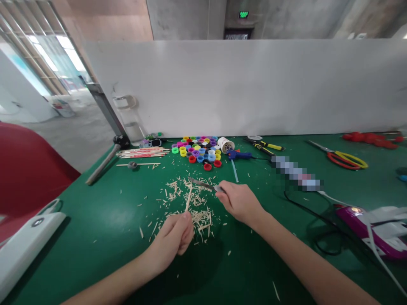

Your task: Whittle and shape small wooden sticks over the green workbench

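Observation:
My left hand (pixel 176 238) is closed round the lower end of a thin wooden stick (pixel 188 198) that points up and away from me. My right hand (pixel 239 201) grips a small knife (pixel 203 184) whose blade reaches left to the stick's upper end. Both hands hover over a pile of pale wood shavings (pixel 190 205) scattered on the green table (pixel 104 220).
Behind the shavings lie several coloured plastic rings (pixel 199 150), a bundle of sticks (pixel 143 152), a blue glue gun (pixel 240 155), yellow-handled tools (pixel 267 146), red-and-yellow scissors (pixel 345 159) and red pieces (pixel 370 138). A purple-and-white device (pixel 375 226) with cables sits right. A white partition (pixel 254 84) backs the table.

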### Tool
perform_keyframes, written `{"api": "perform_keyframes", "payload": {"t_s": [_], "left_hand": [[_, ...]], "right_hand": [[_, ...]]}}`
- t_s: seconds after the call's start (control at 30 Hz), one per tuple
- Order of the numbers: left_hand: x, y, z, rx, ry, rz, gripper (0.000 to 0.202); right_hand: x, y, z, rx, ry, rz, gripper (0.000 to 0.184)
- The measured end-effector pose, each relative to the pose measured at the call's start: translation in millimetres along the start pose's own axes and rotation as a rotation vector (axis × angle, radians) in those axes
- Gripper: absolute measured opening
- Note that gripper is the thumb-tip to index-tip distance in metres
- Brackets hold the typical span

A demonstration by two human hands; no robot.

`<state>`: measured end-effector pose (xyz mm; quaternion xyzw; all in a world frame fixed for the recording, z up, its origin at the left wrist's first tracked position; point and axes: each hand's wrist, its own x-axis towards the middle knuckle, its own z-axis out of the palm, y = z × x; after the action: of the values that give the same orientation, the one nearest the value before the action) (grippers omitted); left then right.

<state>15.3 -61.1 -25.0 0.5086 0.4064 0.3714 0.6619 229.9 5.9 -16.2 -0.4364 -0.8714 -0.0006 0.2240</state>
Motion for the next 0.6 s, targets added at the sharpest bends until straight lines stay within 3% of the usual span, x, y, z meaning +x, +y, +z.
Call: {"api": "perform_keyframes", "payload": {"t_s": [0.2, 0.37, 0.6], "left_hand": [[-3, 3, 3.2, 0.159, 0.047, -0.002, 0.051], [-4, -2, 0.6, 0.314, 0.070, -0.005, 0.050], [2, 5, 0.4, 0.172, -0.013, -0.123, 0.052]], "right_hand": [[-2, -22, 6, -0.045, -0.067, -0.084, 0.057], [-3, -21, 13, -0.158, -0.049, -0.095, 0.060], [3, -11, 24, -0.217, -0.091, -0.118, 0.065]]}}
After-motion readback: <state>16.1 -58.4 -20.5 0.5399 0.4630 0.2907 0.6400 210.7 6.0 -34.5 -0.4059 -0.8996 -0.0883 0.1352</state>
